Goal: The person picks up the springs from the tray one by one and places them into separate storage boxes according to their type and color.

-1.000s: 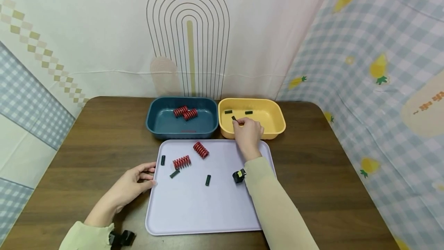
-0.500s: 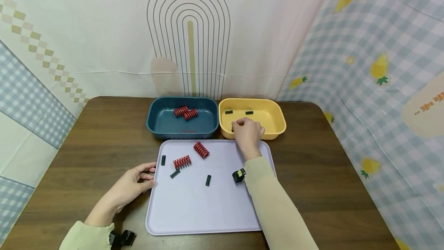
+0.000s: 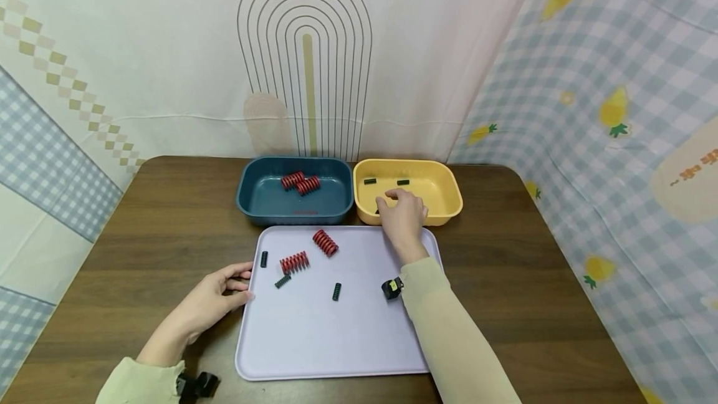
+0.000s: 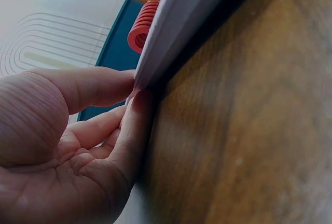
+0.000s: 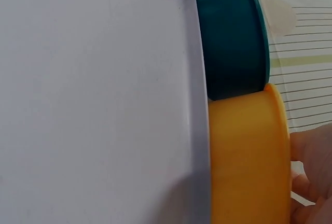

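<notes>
My left hand (image 3: 215, 298) pinches the left rim of the lilac tray (image 3: 331, 341) between thumb and fingers, as the left wrist view shows close up. Over the yellow bin (image 3: 452, 206) is my right hand (image 3: 402, 220), thumb and forefinger apart with nothing between them. Just below its thumb a dark green spring (image 3: 377, 211) shows in the bin, mostly hidden. Two more dark springs, one left (image 3: 369, 181) and one right (image 3: 402, 182), lie farther back there. The tray bears two red springs (image 3: 325, 242) and three small dark green springs (image 3: 336, 292).
A dark blue bin (image 3: 252, 209) with two red springs (image 3: 308, 185) adjoins the yellow bin's left side. Both bins stand behind the tray on the wooden table (image 3: 521, 304). Patterned cloth (image 3: 415, 48) hangs behind and at the sides.
My right hand lowered a dark green spring into the yellow bin and let go of it; thumb and forefinger have parted, and the hand has shifted slightly right. The left hand stays put.
</notes>
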Demonstrator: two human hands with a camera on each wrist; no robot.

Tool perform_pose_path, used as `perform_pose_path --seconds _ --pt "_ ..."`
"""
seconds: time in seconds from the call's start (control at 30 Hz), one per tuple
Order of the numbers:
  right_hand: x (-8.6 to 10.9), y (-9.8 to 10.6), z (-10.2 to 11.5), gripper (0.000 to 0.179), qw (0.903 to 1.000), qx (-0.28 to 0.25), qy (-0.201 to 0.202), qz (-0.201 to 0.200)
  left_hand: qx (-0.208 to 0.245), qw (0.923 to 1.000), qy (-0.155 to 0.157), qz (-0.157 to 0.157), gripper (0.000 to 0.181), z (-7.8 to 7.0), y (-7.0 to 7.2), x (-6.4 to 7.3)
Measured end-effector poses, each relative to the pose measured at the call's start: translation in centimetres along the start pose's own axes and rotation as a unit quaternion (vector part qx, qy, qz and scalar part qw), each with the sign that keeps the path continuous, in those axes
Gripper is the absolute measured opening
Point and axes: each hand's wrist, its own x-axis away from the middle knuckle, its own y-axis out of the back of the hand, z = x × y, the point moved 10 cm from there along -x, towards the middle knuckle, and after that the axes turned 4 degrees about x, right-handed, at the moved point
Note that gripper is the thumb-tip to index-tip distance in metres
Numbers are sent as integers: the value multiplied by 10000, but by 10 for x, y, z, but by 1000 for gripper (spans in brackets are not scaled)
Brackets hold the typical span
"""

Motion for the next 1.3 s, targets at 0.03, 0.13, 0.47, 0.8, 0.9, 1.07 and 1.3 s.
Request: perform_pose_path --seconds 0.03,0.13,0.47,0.8,0.9,1.07,1.3 --pt "1 1 1 32 10000 -17 26 3 12 10000 33 -10 59 1 0 0" --pt "4 3 5 36 9999 -50 105 35 29 10000 77 -33 59 1 0 0" --pt "21 8 25 39 9971 -292 688 155 52 10000 -12 -30 60 -2 0 2" --pt "43 4 46 47 9848 -999 1232 709 13 10000 1 -61 61 -4 2 2" --pt "50 -2 51 52 9753 -1400 1283 1129 44 10000 -5 -35 61 -4 1 2" --pt "63 -21 54 60 9500 -1986 1280 2043 74 10000 -39 -11 60 -4 -1 3" --pt "77 -41 56 65 9357 -1623 1490 2756 66 9999 -86 -47 60 -7 -1 3"
